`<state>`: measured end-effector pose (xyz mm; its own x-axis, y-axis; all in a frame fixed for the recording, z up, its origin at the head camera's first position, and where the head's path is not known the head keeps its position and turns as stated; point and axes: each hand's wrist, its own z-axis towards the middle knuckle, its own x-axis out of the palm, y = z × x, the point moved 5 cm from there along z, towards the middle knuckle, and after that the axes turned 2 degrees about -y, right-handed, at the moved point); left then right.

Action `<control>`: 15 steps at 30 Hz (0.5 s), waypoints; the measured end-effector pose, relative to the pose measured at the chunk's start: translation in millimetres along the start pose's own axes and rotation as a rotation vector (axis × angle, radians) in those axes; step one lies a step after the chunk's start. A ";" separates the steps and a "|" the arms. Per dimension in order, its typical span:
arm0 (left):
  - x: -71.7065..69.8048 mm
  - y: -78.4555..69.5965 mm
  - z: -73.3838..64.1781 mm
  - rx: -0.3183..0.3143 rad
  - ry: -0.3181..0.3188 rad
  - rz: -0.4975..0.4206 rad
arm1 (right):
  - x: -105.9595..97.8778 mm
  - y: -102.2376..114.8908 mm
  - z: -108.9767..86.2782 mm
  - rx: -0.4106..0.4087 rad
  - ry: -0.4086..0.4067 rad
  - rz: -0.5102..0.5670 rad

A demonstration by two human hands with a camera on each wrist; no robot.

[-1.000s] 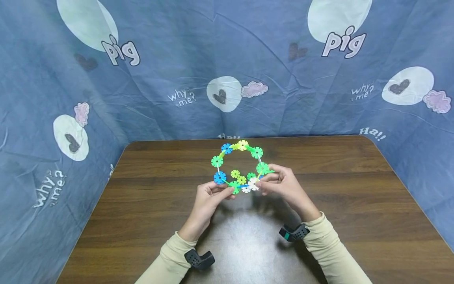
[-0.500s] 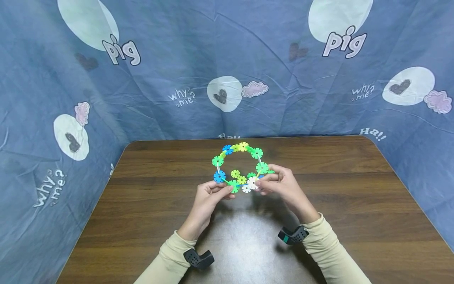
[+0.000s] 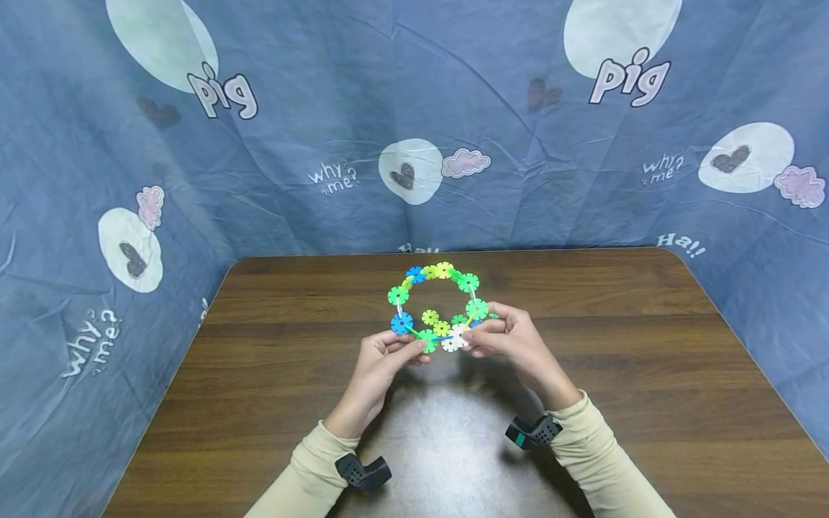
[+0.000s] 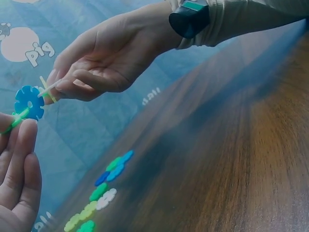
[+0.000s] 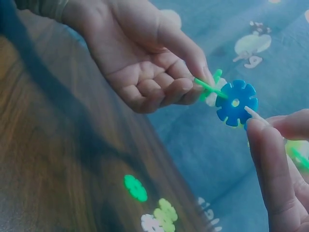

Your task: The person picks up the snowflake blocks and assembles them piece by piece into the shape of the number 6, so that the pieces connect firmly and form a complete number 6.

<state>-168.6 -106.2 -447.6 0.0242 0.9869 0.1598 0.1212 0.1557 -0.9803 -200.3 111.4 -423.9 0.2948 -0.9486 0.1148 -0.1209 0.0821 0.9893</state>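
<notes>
A ring of interlocking snowflake discs point(image 3: 468, 282) in green, blue, yellow and white is held up over the table, tilted toward the head camera. My left hand point(image 3: 378, 368) pinches a green disc point(image 3: 427, 340) at its near left between thumb and fingers. At the near right, a white disc point(image 3: 459, 334) is pinched by my right hand point(image 3: 523, 349). Between the fingertips of both hands shows a blue disc point(image 4: 30, 102) in the left wrist view, with pieces slotted into its edge. The right wrist view shows this blue disc point(image 5: 236, 102) close to my right fingertips.
Several loose discs lie on the wooden table point(image 3: 259, 374) below the ring: yellow-green point(image 3: 429, 316), green point(image 5: 135, 188), white point(image 5: 151, 223) and blue point(image 4: 116, 172). A blue printed cloth point(image 3: 291, 144) hangs behind and beside the table.
The ring's far edge has dipped slightly toward the table. My right hand has shifted a little to the left with the white disc; my left hand stays almost still.
</notes>
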 end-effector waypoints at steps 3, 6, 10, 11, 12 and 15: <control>0.6 -0.2 0.2 0.006 0.004 0.021 | -0.5 -0.8 -0.1 0.006 0.005 -0.013; 0.8 -0.3 0.3 0.017 0.006 0.048 | -1.3 -1.2 -0.5 -0.001 0.024 -0.032; 0.9 0.5 1.5 0.044 0.020 0.080 | -1.8 -1.5 -0.6 -0.038 0.063 -0.066; 0.9 0.7 1.8 0.051 0.025 0.083 | -1.6 -1.5 -0.5 -0.048 0.069 -0.076; 0.8 1.1 2.3 0.056 0.028 0.087 | -1.5 -1.9 -0.2 -0.056 0.073 -0.082; 0.9 1.6 2.9 0.065 0.032 0.084 | -0.1 -3.3 0.5 -0.061 0.060 -0.086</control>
<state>-171.3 -105.0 -449.4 0.0637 0.9949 0.0788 0.0527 0.0755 -0.9958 -200.4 111.1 -427.3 0.3582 -0.9331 0.0329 -0.0350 0.0218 0.9991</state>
